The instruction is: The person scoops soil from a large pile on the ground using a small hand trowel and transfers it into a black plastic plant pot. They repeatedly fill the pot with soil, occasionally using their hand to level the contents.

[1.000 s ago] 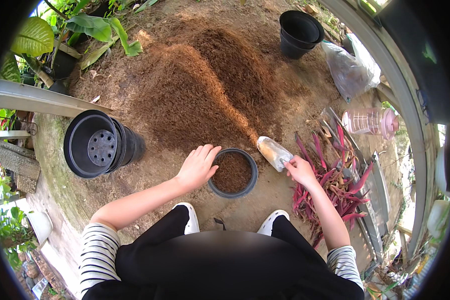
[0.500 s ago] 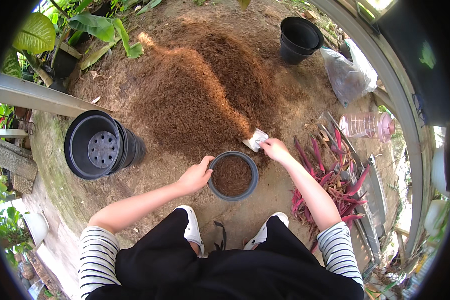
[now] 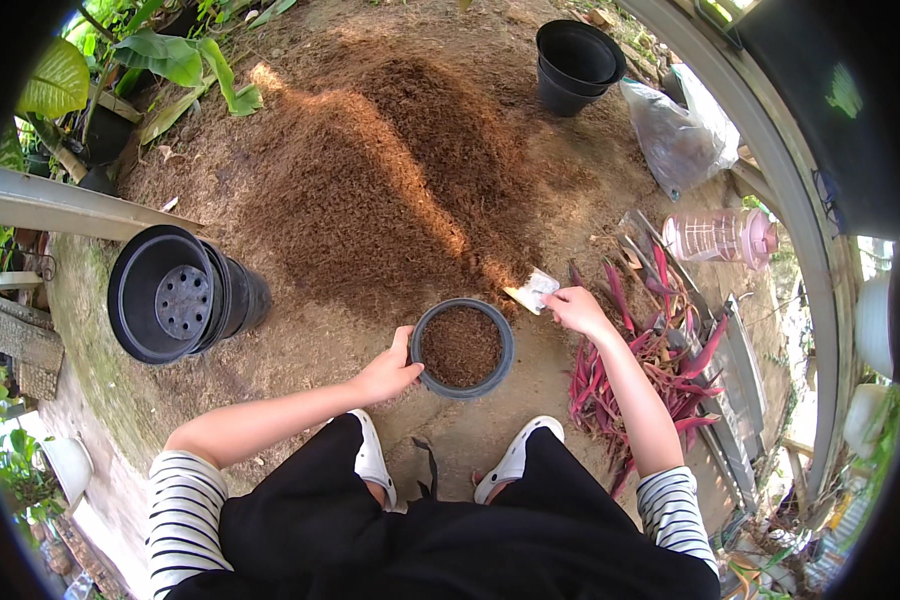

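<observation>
My left hand [image 3: 388, 370] grips the left rim of a round dark pot [image 3: 511, 352], fingers closed on its edge. Brown, crumbly soil [image 3: 460, 347] lies inside that pot, which stands on the ground in front of my feet. In my right hand [image 3: 573, 308] is a small white scoop [image 3: 536, 291], pinched at its near end. The scoop is just beyond and right of the pot, at the near right edge of a wide heap of brown soil [image 3: 370, 190]. Its inside cannot be made out.
Nested black pots [image 3: 160, 300] lie tipped at the left. Another black pot [image 3: 580, 68] stands far right, near a clear plastic bag [image 3: 680, 135] and a pinkish jug [image 3: 720, 238]. Reddish-purple leaves [image 3: 655, 385] lie right of my right forearm. Green plants [image 3: 170, 55] border the far left.
My right hand has moved the white scoop to the right, away from the pot. My left hand stays on the rim. The whole view has shifted slightly.
</observation>
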Demonstrator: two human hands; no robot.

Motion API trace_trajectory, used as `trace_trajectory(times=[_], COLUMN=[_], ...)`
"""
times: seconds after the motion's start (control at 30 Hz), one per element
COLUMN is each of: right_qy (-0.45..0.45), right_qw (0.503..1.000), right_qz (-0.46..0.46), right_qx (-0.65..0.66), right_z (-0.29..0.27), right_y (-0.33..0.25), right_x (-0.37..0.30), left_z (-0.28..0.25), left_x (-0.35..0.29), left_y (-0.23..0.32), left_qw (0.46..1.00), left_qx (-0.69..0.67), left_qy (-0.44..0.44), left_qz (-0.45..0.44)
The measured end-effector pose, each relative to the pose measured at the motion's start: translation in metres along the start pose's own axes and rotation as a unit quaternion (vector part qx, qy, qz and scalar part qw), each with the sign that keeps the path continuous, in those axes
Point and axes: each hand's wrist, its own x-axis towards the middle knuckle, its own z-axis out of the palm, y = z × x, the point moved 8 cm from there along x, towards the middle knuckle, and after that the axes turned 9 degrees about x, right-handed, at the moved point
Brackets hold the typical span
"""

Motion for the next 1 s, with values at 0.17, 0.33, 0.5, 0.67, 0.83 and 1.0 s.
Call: trace_trajectory(times=[0.17,0.33,0.5,0.67,0.83,1.0], right_qy=[-0.037,0.012,-0.021,-0.054,-0.057,-0.021], right_qw=[0.990,0.992,0.990,0.985,0.977,0.978], right_qz=[0.001,-0.095,-0.137,-0.134,-0.158,-0.152], right_qx=[0.135,0.076,0.009,-0.093,-0.133,-0.141], right_z=[0.008,-0.011,-0.021,0.005,0.031,0.044], right_y=[0.008,-0.032,-0.055,-0.063,-0.064,-0.068], right_x=[-0.005,-0.032,-0.071,-0.101,-0.111,-0.114], left_z=[-0.005,-0.023,-0.028,-0.022,-0.012,-0.014], left_x=[0.001,-0.011,-0.011,-0.005,0.004,0.005], left_y=[0.003,0.025,0.057,0.058,0.043,0.040], left_qw=[0.999,0.968,0.933,0.914,0.943,0.942], left_qx=[0.042,0.151,0.262,0.316,0.264,0.255], left_qy=[0.025,0.140,0.159,0.139,0.044,0.020], left_qz=[0.013,0.147,0.190,0.211,0.199,0.217])
